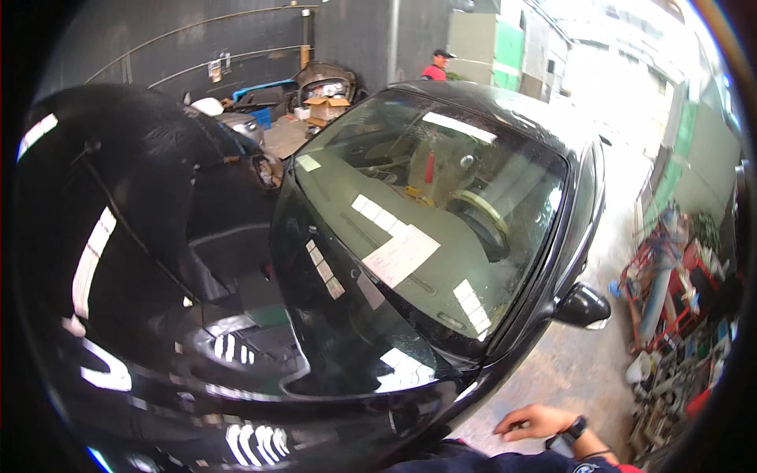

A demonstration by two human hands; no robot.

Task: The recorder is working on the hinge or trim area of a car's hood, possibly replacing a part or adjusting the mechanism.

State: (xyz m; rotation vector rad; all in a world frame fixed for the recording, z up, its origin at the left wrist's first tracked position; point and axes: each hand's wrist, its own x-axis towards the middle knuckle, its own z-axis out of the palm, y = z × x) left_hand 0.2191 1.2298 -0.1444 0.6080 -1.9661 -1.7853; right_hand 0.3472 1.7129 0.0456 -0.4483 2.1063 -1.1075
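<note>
My right hand point(538, 422) is low in the head view, to the right of a black car's front corner. Its fingers are loosely bent, with a gap between them and the thumb, and I see nothing held. A dark watch point(578, 428) is on that wrist. My left hand is out of view. The glossy black car point(512, 339) fills the middle, nearest to the hand. A pink paper sheet point(400, 256) lies at the base of its windshield point(355, 173). The side mirror point(582, 306) juts out above and right of the hand.
At left a large glossy black body panel point(134, 158) curves across the view. Along the right wall stand red metal equipment point(658, 276) and piled parts point(678, 394). Cardboard boxes point(325, 106) and car parts sit at the back. A person in red point(435, 71) stands behind the car.
</note>
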